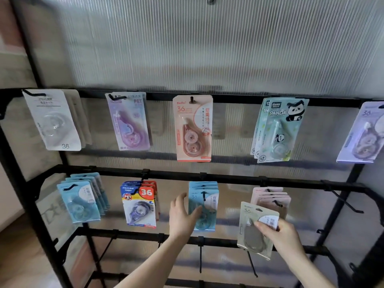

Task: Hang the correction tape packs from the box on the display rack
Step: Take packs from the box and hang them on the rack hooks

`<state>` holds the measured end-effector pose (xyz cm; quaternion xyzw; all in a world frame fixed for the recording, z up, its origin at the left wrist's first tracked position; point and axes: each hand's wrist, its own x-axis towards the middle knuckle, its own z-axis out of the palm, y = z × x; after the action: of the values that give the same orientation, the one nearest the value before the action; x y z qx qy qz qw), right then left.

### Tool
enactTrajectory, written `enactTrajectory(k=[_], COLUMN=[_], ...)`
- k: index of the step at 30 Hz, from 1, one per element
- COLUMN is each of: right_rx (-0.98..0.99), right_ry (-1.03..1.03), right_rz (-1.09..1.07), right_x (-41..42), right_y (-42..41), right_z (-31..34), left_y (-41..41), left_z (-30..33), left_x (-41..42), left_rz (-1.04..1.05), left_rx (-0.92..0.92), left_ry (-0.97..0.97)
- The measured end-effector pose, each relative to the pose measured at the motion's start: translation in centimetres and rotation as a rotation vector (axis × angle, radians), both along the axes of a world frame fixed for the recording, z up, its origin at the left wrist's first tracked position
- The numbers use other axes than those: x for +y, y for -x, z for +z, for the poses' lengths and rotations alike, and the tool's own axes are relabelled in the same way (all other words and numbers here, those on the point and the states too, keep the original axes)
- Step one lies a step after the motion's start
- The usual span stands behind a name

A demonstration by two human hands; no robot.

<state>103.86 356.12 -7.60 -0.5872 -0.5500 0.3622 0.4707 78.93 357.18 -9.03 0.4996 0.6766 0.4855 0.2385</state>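
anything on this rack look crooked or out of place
Mostly tidy. On the top rail, the white pack at far left and the panda packs hang tilted rather than straight. The grey-green pack is not on a hook: the right hand pinches it in front of the pink packs. Nothing looks damaged.

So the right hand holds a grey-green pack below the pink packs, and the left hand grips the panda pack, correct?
Not quite. In the head view the left hand touches the blue pack on the lower row, not the panda pack hanging above. The right hand does hold the grey-green pack below the pink packs.
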Motion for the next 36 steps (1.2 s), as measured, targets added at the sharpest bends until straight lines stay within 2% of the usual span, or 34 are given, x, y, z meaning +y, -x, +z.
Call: enactTrajectory(k=[9, 18, 24, 30, 36], right_rx=[0.038, 0.129, 0.150, 0.189, 0.218], right_ry=[-0.010, -0.048, -0.064, -0.083, -0.076], right_rz=[-0.092, -0.116, -0.076, -0.025, -0.067], right_x=[-2.5, -5.0, -4.3, -2.4, 0.7], right_y=[1.5, 1.0, -3.7, -11.0, -17.0], right_z=[1.2, 2.8, 3.5, 3.6, 2.8], left_y=[2.0, 2.1, -1.4, -8.8, -14.5], left_z=[1.7, 2.5, 2.6, 2.6, 2.0], left_x=[-4.0, -6.5, -6.4, -6.3, -5.2], left_rz=[0.039, -0.001, 0.023, 0.063, 0.080], left_rx=[0.435, 0.649, 0.868, 0.950, 0.952], left_ry=[-0.122, -0.142, -0.280, -0.258, -0.238])
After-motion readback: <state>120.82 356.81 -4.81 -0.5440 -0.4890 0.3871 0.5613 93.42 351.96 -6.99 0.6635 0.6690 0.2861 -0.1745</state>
